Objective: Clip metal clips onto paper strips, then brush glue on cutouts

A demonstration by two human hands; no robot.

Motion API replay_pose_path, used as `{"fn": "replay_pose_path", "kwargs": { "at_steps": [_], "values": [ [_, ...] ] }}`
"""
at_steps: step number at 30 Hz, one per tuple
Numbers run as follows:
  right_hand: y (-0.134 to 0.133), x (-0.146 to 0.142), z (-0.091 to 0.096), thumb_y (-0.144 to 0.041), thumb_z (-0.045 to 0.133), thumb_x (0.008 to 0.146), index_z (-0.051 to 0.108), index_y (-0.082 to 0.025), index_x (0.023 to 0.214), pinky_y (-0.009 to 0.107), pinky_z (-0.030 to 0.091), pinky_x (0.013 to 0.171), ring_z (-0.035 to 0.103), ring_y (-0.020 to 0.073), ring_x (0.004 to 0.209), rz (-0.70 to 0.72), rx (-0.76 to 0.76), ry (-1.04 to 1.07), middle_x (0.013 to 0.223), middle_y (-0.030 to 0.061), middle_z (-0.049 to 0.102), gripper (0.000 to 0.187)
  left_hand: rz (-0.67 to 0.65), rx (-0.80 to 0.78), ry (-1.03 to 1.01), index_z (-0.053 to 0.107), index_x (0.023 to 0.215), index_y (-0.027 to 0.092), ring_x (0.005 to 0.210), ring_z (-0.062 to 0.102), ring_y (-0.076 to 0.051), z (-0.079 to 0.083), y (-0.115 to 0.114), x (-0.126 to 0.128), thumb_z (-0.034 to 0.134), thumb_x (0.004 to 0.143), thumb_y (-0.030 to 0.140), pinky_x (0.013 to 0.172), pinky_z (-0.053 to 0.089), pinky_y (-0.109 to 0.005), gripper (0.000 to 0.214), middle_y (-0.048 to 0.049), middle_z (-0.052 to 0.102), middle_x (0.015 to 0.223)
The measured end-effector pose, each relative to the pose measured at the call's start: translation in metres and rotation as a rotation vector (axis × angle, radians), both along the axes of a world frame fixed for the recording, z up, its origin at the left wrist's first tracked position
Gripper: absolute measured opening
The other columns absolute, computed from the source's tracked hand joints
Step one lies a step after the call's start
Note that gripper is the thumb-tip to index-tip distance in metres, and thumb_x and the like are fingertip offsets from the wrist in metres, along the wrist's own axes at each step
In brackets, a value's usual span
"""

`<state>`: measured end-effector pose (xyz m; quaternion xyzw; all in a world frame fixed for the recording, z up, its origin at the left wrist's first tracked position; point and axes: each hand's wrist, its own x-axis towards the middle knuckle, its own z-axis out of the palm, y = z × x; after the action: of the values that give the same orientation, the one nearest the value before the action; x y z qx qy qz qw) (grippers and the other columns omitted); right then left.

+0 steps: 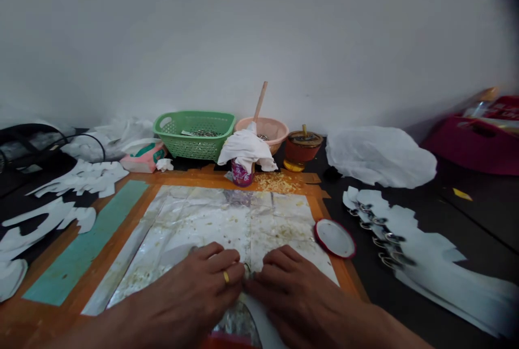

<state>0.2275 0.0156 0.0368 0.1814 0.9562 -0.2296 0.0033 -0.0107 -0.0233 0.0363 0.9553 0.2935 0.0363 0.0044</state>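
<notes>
My left hand, with a gold ring on one finger, and my right hand meet at the front of a stained white sheet. Both have their fingers curled and pressed on a white cut strip, whose lower end shows below them. A small glint of metal, perhaps a ring, appears between the fingertips. The fingers cover most of the strip's upper end. On the right lie white cut pieces with several metal rings at their ends.
Behind the sheet stand a green basket, a pink bowl, a cloth-covered can with a stick, and an amber jar. A round lid lies right of the sheet. More white pieces are at left.
</notes>
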Motion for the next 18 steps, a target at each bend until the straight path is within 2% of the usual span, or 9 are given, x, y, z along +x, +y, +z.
{"fn": "replay_pose_path", "kwargs": {
  "at_steps": [4, 7, 10, 14, 18],
  "values": [
    [-0.003, 0.002, -0.007, -0.013, 0.053, 0.09, 0.06, -0.019, 0.111, 0.04, 0.04, 0.09, 0.052, 0.0232, 0.095, -0.037, 0.024, 0.059, 0.104, 0.007, 0.065, 0.023, 0.048, 0.088, -0.064, 0.063, 0.096, 0.017, 0.097, 0.058, -0.021, -0.011, -0.014, 0.005, 0.062, 0.096, 0.021, 0.086, 0.039, -0.037, 0.004, -0.0033, 0.067, 0.102],
    [-0.004, 0.002, -0.015, -0.008, 0.047, 0.09, 0.058, -0.017, 0.103, 0.04, 0.042, 0.09, 0.051, 0.0226, 0.091, -0.084, 0.06, 0.144, 0.099, 0.0082, 0.064, 0.019, 0.058, 0.115, -0.083, 0.064, 0.094, 0.018, 0.1, 0.058, -0.022, -0.013, -0.018, 0.005, 0.061, 0.097, 0.027, 0.089, 0.039, -0.038, 0.01, -0.0029, 0.068, 0.101],
    [-0.003, -0.002, -0.025, -0.004, 0.041, 0.092, 0.056, -0.016, 0.1, 0.037, 0.044, 0.084, 0.052, 0.0217, 0.086, -0.135, 0.127, 0.255, 0.091, 0.0084, 0.062, 0.02, 0.079, 0.14, -0.111, 0.065, 0.098, 0.018, 0.107, 0.058, -0.023, -0.015, -0.021, 0.003, 0.062, 0.096, 0.033, 0.094, 0.039, -0.038, 0.016, -0.0035, 0.07, 0.107],
    [0.001, -0.011, -0.036, -0.008, 0.053, 0.093, 0.058, -0.018, 0.098, 0.031, 0.044, 0.073, 0.054, 0.0197, 0.081, -0.249, 0.119, 0.335, 0.087, 0.0055, 0.061, 0.012, 0.148, 0.044, -0.158, 0.064, 0.104, 0.019, 0.11, 0.057, -0.024, -0.017, -0.023, 0.0, 0.064, 0.095, 0.032, 0.095, 0.04, -0.039, 0.016, -0.0018, 0.069, 0.11],
    [0.005, -0.015, -0.041, -0.009, 0.063, 0.09, 0.061, -0.018, 0.107, 0.032, 0.046, 0.078, 0.056, 0.02, 0.087, -0.288, 0.085, 0.374, 0.092, 0.0054, 0.064, 0.02, 0.187, -0.026, -0.183, 0.062, 0.113, 0.022, 0.119, 0.054, -0.028, -0.016, -0.022, -0.004, 0.062, 0.096, 0.037, 0.098, 0.042, -0.044, 0.022, -0.005, 0.066, 0.121]
  ]
}}
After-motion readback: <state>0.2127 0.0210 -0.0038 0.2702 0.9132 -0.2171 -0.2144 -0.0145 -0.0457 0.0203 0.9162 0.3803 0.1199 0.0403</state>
